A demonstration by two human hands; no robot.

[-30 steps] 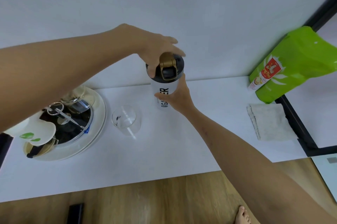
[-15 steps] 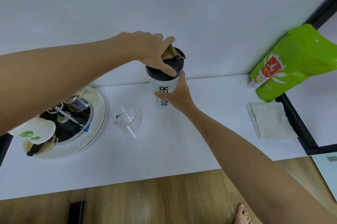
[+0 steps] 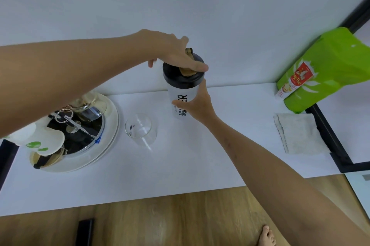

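The right hand [image 3: 200,104] holds the upright shaker bottle [image 3: 181,90], grip wrapped round its body. The left hand [image 3: 172,49] pinches the gold flip cap [image 3: 185,71] on the black lid [image 3: 180,79].

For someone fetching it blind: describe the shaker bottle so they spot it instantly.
On the white counter, between the round tray and the green pouch, stands the shaker bottle. Unlike the clear glass beside it, it has a black lid, gold flip cap and black lettering.

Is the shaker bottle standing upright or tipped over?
Upright: the shaker bottle stands on the table, lid uppermost, right hand gripping its side.
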